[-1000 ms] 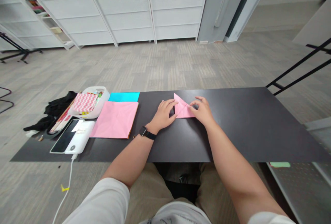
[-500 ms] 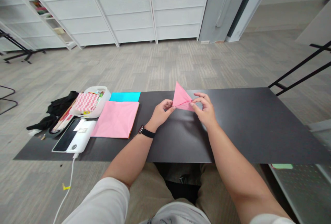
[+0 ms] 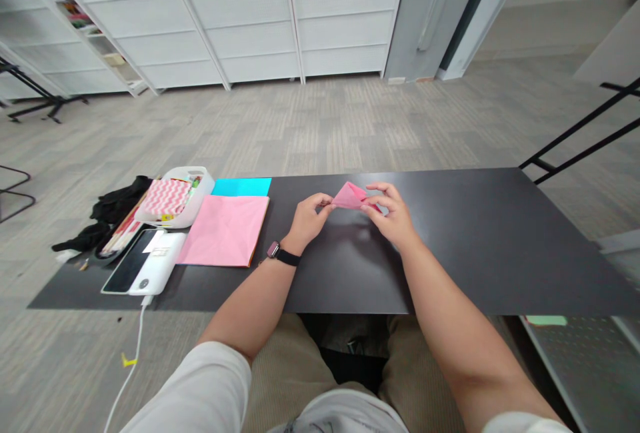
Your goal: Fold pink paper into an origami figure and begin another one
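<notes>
A folded piece of pink paper [image 3: 350, 196] is held just above the dark table [image 3: 465, 240], its shadow falling below. My left hand [image 3: 309, 221] pinches its left corner between thumb and fingers. On the other side, my right hand [image 3: 391, 215] grips the right edge, thumb below and index finger bent over the top. The paper's top now looks low and partly opened, with a darker pink fold inside. The fingertips cover its two ends.
To the left lies a stack of pink sheets [image 3: 225, 230] with a blue sheet [image 3: 243, 186] behind it. Beside these are a white basket [image 3: 200, 196] holding a zigzag-patterned item, a white power bank [image 3: 159, 263] with a cable, a dark-screened phone-like device [image 3: 131, 263] and black cloth [image 3: 120, 200].
The paper's tall upper point has come down, so the piece looks flatter and shorter. Both hands keep their hold, with the right fingers shifted slightly left.
</notes>
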Motion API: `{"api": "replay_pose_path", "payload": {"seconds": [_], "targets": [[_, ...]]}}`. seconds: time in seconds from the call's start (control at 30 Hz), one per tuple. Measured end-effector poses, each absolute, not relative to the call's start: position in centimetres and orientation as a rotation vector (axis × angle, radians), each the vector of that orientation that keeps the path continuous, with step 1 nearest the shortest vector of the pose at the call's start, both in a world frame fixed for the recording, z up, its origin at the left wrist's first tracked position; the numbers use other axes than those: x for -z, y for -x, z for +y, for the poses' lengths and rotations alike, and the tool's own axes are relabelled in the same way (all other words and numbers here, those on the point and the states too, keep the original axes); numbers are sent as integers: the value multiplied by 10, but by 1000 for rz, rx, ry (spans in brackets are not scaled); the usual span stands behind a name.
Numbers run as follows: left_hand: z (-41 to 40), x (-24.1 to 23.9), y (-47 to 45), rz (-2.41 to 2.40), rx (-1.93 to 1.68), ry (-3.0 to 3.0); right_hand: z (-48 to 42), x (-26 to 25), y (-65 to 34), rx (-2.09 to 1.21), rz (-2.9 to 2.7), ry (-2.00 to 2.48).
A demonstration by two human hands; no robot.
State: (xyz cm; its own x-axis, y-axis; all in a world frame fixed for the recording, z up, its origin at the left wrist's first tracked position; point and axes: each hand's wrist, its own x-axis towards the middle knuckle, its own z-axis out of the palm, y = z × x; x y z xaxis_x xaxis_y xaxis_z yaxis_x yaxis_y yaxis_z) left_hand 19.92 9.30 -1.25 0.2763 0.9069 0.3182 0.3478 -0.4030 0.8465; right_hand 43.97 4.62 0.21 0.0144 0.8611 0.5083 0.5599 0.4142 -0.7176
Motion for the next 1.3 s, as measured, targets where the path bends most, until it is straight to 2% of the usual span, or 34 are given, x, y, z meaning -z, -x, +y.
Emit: {"api": "replay_pose_path", "payload": {"seconds": [0.37,0.83,1.3], "targets": [[91,11,-203,782,-973,-1079,40,-8,-436,-225,-1664,1351],[93,11,-201,733,-997,-804,45,0,-436,-204,-1789,1058],[96,12,-199,755,-970,-667,45,4,-437,-161,-1898,1121]]}}
